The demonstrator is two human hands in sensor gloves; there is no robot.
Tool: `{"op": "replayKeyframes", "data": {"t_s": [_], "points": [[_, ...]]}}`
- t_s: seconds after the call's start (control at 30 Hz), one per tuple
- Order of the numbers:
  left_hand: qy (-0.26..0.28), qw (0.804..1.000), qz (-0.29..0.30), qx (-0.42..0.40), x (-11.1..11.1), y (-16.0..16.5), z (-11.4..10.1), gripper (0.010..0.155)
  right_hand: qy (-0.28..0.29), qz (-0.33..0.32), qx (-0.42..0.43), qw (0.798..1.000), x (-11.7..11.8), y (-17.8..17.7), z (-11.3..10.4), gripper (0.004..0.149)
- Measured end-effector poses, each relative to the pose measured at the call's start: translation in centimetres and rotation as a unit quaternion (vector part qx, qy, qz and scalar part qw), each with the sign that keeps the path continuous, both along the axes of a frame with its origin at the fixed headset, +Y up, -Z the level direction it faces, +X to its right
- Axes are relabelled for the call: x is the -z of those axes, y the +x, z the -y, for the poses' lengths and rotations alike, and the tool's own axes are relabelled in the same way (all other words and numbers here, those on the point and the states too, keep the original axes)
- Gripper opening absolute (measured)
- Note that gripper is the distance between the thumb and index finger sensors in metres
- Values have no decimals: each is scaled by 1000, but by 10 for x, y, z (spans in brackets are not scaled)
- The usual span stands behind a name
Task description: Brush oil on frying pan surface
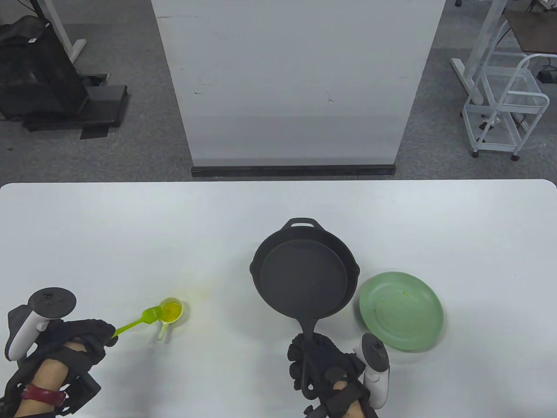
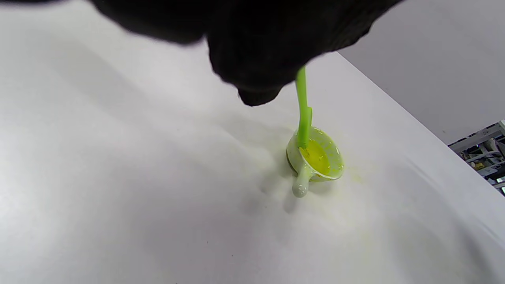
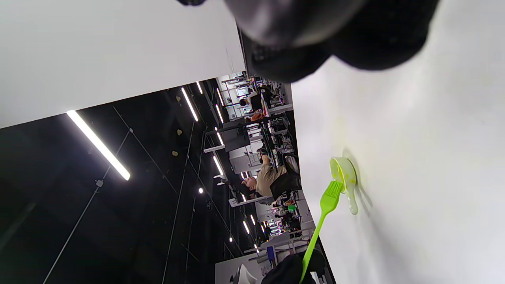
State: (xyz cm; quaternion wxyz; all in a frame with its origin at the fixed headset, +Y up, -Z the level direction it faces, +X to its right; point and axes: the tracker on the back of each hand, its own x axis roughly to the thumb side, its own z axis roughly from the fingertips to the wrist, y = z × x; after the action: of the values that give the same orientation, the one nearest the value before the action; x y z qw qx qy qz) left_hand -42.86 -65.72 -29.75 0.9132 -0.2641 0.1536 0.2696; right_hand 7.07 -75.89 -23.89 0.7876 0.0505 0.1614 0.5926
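Note:
A black cast-iron frying pan (image 1: 304, 274) sits on the white table (image 1: 130, 226) near the middle. My right hand (image 1: 324, 365) grips its long handle at the table's front edge. My left hand (image 1: 80, 339) holds a green brush (image 1: 137, 321) by the handle; its bristles sit at the rim of a small cup of yellow oil (image 1: 170, 311). The left wrist view shows the brush (image 2: 303, 110) reaching down into the cup (image 2: 317, 157). The right wrist view, on its side, shows the brush (image 3: 321, 221) and the cup (image 3: 344, 175).
A green plate (image 1: 402, 310) lies just right of the pan, close to my right hand. A faint yellow smear (image 1: 202, 294) marks the table beside the cup. A white panel (image 1: 296, 82) stands beyond the table's far edge.

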Motion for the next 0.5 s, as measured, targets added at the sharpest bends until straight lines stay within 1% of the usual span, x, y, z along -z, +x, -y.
{"op": "replayKeyframes", "data": {"t_s": [0.07,0.17,0.33,0.4,0.5], "points": [[-6,1000,4,7,0,2,0,50,0,-1,0,1000,0,0,0,55],[16,1000,5,-7,2,3,-6,50,0,-1,-1,1000,0,-1,0,55],[64,996,21,-57,8,15,-33,50,1,-2,-4,1000,0,-1,0,55],[78,993,37,-83,13,29,-46,50,2,-3,-5,1000,-1,-2,0,55],[97,989,47,-103,18,49,-58,52,4,-3,-6,1000,-1,-2,0,55]]}}
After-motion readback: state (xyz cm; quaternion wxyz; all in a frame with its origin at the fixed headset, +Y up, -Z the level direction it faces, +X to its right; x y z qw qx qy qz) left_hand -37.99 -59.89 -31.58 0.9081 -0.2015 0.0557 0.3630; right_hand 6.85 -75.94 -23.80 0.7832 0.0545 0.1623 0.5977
